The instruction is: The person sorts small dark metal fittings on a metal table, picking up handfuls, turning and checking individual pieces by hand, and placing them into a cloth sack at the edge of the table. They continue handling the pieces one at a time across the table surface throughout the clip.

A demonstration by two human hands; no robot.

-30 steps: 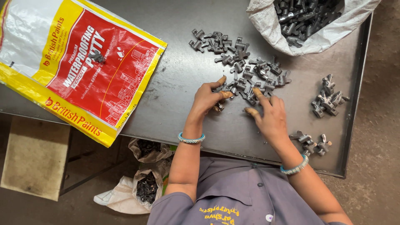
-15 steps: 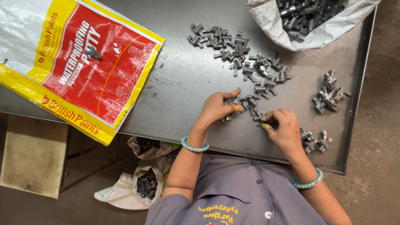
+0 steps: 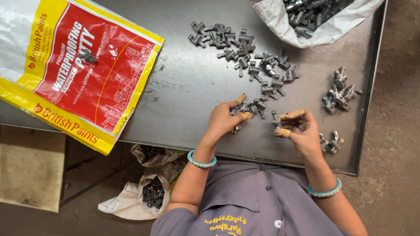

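My left hand (image 3: 223, 120) rests on the dark metal table (image 3: 183, 91), its taped fingertips pinching a small cluster of grey metal fittings (image 3: 253, 107). My right hand (image 3: 302, 131), also with tan tape on the fingertips, holds a single grey fitting (image 3: 275, 119) just above the table. A loose scatter of the same fittings (image 3: 249, 57) lies beyond both hands. A sorted pile (image 3: 339, 91) sits at the right, and two or three more fittings (image 3: 330, 142) lie beside my right wrist.
A white sack of fittings (image 3: 315, 22) lies open at the far right corner. A red, yellow and white printed sack (image 3: 74, 70) covers the table's left part. Under the table's near edge are plastic bags holding dark parts (image 3: 151, 192) and a tan box (image 3: 30, 170).
Both hands have drawn back from the scatter toward the near edge. My right hand moved right and now pinches one fitting; my left hand keeps a few under its fingers.
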